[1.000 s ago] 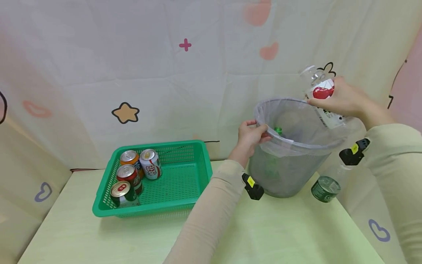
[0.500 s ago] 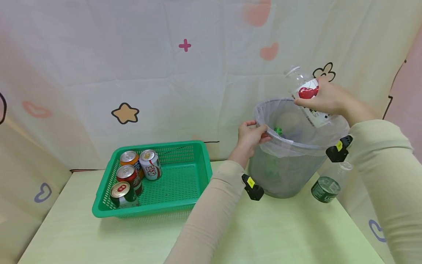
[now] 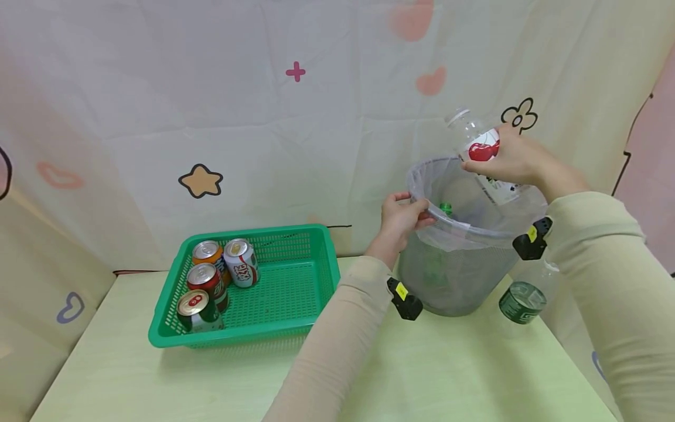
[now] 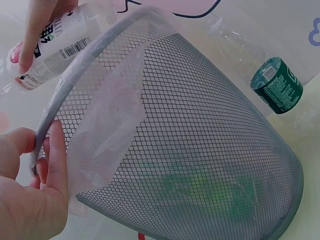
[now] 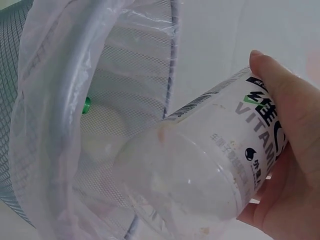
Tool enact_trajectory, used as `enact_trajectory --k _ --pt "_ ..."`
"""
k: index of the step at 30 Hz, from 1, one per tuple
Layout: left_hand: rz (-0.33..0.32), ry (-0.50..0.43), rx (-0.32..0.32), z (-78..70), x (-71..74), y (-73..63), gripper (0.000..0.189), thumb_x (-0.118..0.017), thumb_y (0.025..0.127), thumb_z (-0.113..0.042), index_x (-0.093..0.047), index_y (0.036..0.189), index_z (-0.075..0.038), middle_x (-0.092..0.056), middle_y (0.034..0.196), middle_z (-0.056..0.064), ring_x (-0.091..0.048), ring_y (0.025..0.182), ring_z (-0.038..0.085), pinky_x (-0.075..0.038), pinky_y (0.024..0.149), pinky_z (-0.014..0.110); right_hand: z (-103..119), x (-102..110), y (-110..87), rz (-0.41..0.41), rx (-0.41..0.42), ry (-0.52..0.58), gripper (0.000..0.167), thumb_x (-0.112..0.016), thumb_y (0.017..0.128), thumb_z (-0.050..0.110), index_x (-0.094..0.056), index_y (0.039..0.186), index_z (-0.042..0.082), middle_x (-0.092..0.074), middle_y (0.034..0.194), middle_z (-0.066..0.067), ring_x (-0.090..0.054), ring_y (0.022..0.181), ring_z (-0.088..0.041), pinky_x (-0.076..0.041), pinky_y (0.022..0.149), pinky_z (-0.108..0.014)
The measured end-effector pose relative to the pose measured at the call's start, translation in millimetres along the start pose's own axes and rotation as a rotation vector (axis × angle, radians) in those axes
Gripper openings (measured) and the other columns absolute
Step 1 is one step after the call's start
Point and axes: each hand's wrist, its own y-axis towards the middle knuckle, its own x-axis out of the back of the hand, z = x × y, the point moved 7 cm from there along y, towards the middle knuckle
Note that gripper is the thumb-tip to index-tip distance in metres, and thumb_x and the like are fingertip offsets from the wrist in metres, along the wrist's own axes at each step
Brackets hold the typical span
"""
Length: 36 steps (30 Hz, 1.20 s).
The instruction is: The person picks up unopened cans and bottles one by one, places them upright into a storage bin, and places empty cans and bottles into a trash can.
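Observation:
My left hand (image 3: 399, 223) pinches the lined rim of a grey mesh trash bin (image 3: 453, 287), fingers and thumb on either side of it. A thin translucent bag (image 4: 107, 125) folds over that rim. My right hand (image 3: 519, 158) grips a clear plastic bottle (image 5: 225, 165) with a white cherry label, held tilted over the bin's mouth, its base angled down toward the opening in the right wrist view. Inside the bin shows the green cap (image 3: 445, 208) of another bottle, its green body blurred through the mesh in the left wrist view.
Right of the bin, a clear bottle with a green label (image 3: 522, 302) stands on the pale green table (image 3: 411, 375). At left sits a green plastic basket (image 3: 274, 331) with several drink cans (image 3: 241, 264) at its left side. A patterned curtain (image 3: 295, 146) hangs behind.
My right hand has carried the cherry-label bottle leftward, from the bin's right edge to over its mouth. The left hand stays on the rim.

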Motion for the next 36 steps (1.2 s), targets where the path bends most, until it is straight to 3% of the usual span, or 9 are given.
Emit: enact_trajectory --k 4,14,21,28,36 --pt "0.000 0.004 0.000 -0.2 0.2 0.1 0.034 -0.061 0.078 0.005 -0.046 0.105 -0.010 -0.052 0.081 0.009 -0.056 0.055 0.014 -0.055 0.056 0.024 3 -1 0.7 -0.005 0.013 0.001 0.081 -0.061 0.082 0.047 -0.025 0.130 -0.008 -0.040 0.114 -0.024 -0.050 0.094 -0.036 -0.047 0.061 -0.032" --pt "-0.010 0.013 -0.001 -0.2 0.8 0.0 0.034 -0.062 0.079 0.005 -0.046 0.105 -0.010 -0.052 0.081 0.009 -0.056 0.055 0.015 -0.056 0.057 0.025 4 -8 2.7 0.031 0.003 -0.020 0.089 -0.060 0.083 0.049 -0.015 0.135 -0.007 -0.045 0.112 -0.026 -0.050 0.096 -0.040 -0.051 0.070 -0.046" --pt "-0.016 0.005 -0.004 0.3 0.7 1.1 0.034 -0.061 0.078 0.006 -0.047 0.104 -0.009 -0.052 0.080 0.009 -0.056 0.055 0.014 -0.056 0.057 0.025 3 -10 3.3 0.033 0.016 -0.010 0.084 -0.061 0.083 0.046 -0.018 0.133 -0.006 -0.045 0.110 -0.024 -0.051 0.094 -0.038 -0.052 0.069 -0.044" --pt "-0.020 0.004 -0.003 1.2 0.4 1.8 0.033 -0.061 0.078 0.006 -0.047 0.104 -0.009 -0.053 0.079 0.009 -0.056 0.055 0.014 -0.056 0.056 0.025 2 -13 1.8 0.036 0.031 0.002 0.084 -0.062 0.083 0.043 -0.017 0.134 -0.006 -0.043 0.113 -0.026 -0.050 0.097 -0.041 -0.051 0.076 -0.050" --pt "-0.019 -0.003 0.002 4.7 -2.9 1.4 0.033 -0.061 0.077 0.007 -0.047 0.103 -0.009 -0.053 0.077 0.009 -0.055 0.054 0.014 -0.056 0.055 0.025 -4 -16 0.4 0.069 0.055 0.030 0.082 -0.064 0.084 0.037 -0.016 0.132 -0.008 -0.041 0.114 -0.026 -0.050 0.097 -0.039 -0.051 0.079 -0.047"
